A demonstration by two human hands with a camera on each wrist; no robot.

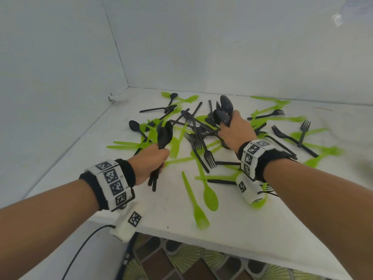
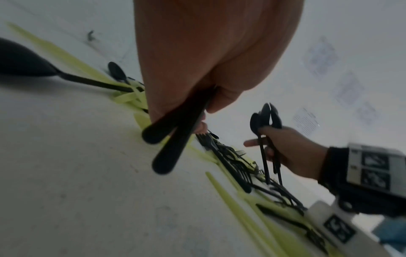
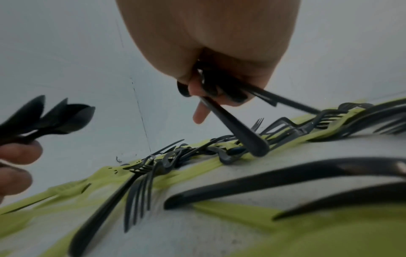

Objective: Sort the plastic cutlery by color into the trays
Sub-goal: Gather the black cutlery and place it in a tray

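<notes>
A jumble of black and green plastic cutlery [image 1: 198, 138] lies spread over a white table [image 1: 80, 162]. My left hand [image 1: 150, 162] grips a bundle of black spoons [image 1: 163, 136] at the pile's left edge, bowls up and handles [image 2: 173, 139] poking out below the fist. My right hand [image 1: 236, 128] holds a second bundle of black spoons [image 1: 225, 110] above the pile's middle; their handles [image 3: 237, 125] reach down among black forks [image 3: 140, 187]. One finger of the right hand points free. No tray is in view.
White walls close the table on the left and at the back [image 1: 201, 47]. A green fork [image 1: 193, 201] and a green spoon [image 1: 210, 195] lie near the front edge [image 1: 222, 247]. Patterned floor and a black cable [image 1: 84, 245] show below.
</notes>
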